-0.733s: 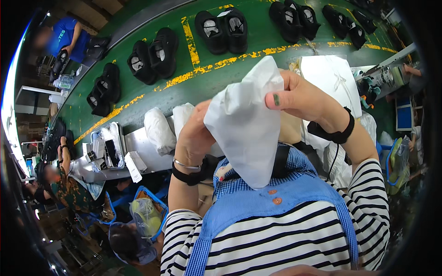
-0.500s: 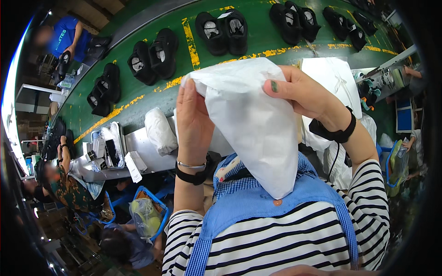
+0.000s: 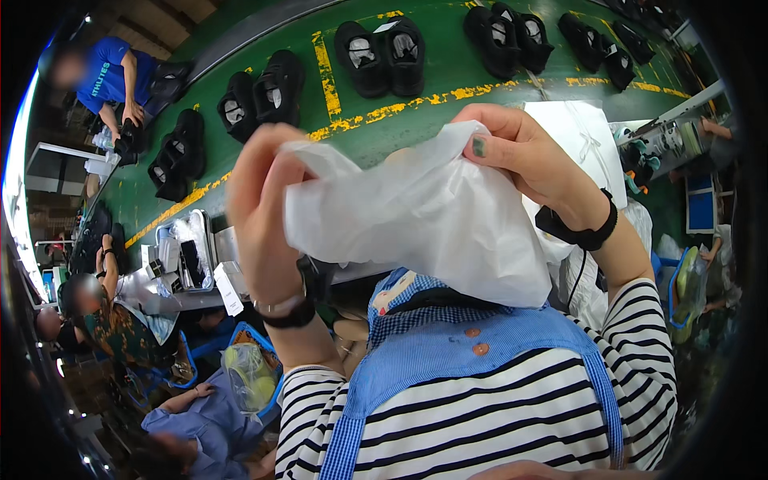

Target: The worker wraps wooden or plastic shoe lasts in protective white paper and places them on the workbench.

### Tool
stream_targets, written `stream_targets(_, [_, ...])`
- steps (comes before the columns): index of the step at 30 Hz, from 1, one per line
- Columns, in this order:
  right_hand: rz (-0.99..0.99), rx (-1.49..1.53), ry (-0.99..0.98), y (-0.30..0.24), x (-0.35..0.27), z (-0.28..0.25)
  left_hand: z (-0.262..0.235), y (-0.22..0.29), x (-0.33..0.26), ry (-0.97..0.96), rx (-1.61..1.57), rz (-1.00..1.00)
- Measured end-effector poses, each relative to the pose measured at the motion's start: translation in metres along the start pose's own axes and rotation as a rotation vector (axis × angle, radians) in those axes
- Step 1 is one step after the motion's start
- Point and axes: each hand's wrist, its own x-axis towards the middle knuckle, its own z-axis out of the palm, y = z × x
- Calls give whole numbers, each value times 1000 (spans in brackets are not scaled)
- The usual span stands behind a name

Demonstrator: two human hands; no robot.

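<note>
A thin white sheet of tissue paper (image 3: 432,216) is stretched between my hands in front of my chest, creased and sagging toward my apron. My right hand (image 3: 520,156) pinches its upper right edge, the thumb lying on top. At the upper left edge, my left hand (image 3: 268,184) is closed on the sheet, somewhat smeared by motion; its fingertips are partly hidden. Past the sheet, pairs of black shoes with pale stuffing, among them one pair (image 3: 380,60), stand on the green conveyor belt.
A metal ledge in front of me carries a tray (image 3: 212,248) of small items and a white box (image 3: 229,288). White sheets (image 3: 572,136) lie right of my hands. Blue baskets (image 3: 276,392) hold bagged yellow-green items. Other people work at left and right.
My left hand has moved left and turned, drawing the sheet wider. Its lower point has lifted off my apron, uncovering the buttons. My right hand keeps nearly the same place.
</note>
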Motion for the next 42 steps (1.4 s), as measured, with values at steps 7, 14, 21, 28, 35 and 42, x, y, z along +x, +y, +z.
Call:
stream_targets(7, [-10, 9, 79, -6, -3, 1, 6, -74, -22, -10, -354, -189])
stream_targets(14, [-344, -486, -122, -11, -13, -3, 37, -16, 4, -614, -205, -595])
stream_targets(21, [-521, -602, -85, -21, -30, -3, 41, -15, -6, -782, -74, -147])
stream_targets(28, [-945, -1215, 18, -64, -47, 15, 10, -22, 11, -187, -531, -382])
stream_targets(35, [-1044, -1434, -41, -42, -51, 6, 7, -23, 22, 40, -664, -379])
stream_targets(42, [-989, -1756, 194, -42, -28, -15, 14, -33, 35, 69, -732, -283])
